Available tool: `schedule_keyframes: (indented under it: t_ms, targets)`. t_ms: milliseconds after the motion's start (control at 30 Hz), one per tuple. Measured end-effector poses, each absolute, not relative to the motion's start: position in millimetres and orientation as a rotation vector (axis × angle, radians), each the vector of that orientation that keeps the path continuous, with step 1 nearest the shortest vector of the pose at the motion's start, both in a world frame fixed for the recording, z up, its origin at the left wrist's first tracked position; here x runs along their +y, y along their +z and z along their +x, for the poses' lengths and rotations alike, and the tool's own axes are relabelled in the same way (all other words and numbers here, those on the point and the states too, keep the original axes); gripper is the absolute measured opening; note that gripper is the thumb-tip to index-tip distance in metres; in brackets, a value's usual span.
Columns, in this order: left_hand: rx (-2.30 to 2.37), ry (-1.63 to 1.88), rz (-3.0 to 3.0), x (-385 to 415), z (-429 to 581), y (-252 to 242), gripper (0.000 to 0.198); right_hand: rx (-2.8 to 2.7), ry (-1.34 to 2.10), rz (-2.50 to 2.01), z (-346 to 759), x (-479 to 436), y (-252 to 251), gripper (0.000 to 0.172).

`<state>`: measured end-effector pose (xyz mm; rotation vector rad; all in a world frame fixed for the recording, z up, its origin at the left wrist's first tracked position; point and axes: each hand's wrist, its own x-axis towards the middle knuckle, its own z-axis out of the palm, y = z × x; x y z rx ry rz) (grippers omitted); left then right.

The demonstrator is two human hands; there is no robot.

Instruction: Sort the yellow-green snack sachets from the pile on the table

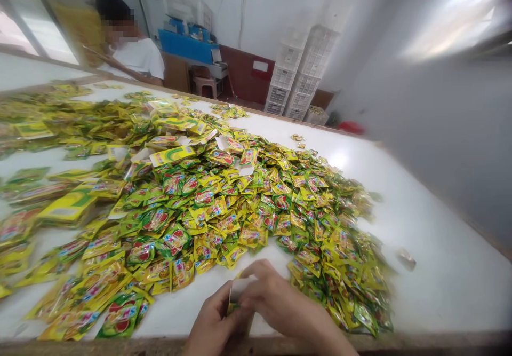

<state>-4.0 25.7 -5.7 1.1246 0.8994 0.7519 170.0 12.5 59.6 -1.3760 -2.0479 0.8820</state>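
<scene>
At the near edge of the table, my left hand (213, 316) is closed around the side of a small cardboard box (240, 289). A white flap of the box sticks up between my hands, and a bit of green shows lower down. My right hand (274, 297) bends over the box from the right, its fingers closed on the flap end. Most of the box is hidden by my fingers. Just beyond my hands lies a large heap of small yellow and green sachets (214, 217), some with a red fruit picture.
Several yellow boxes (174, 154), some with white flaps open, lie on the heap. More sachets spread left across the white table (448, 270). Behind it sit a person in a white top (140, 60), stacked white crates (298, 70) and a stool (204, 77).
</scene>
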Motion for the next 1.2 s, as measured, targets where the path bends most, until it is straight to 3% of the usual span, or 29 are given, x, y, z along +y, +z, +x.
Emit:
schedule_keyframes:
  t_ms: [133,333,500,800,1000,1200]
  targets:
    - [0.976,0.758,1.023,23.0,-10.3,1.2,0.038,-1.560,0.918,-1.428,174.3,-0.3,42.2,0.016]
    - [0.882,0.615,0.841,29.4,-20.1,16.0,0.036,-0.965,1.471,-1.387,156.0,-10.6,-1.0,0.025]
    - [1.007,0.692,1.083,44.5,-23.4,8.1,0.035,-1.153,1.177,-1.362,151.4,-2.3,10.2,0.020]
    - [1.125,0.773,1.320,46.3,-21.4,-8.4,0.035,-0.944,1.265,-1.396,147.4,9.8,-2.2,0.024]
    - [0.940,0.812,1.548,53.2,-26.2,-7.2,0.017,-0.883,1.292,-1.297,147.0,8.7,-6.2,0.026]
    - [0.843,0.831,1.668,48.4,-30.8,-13.9,0.016,-1.142,1.024,-1.284,146.2,-8.6,0.8,0.012]
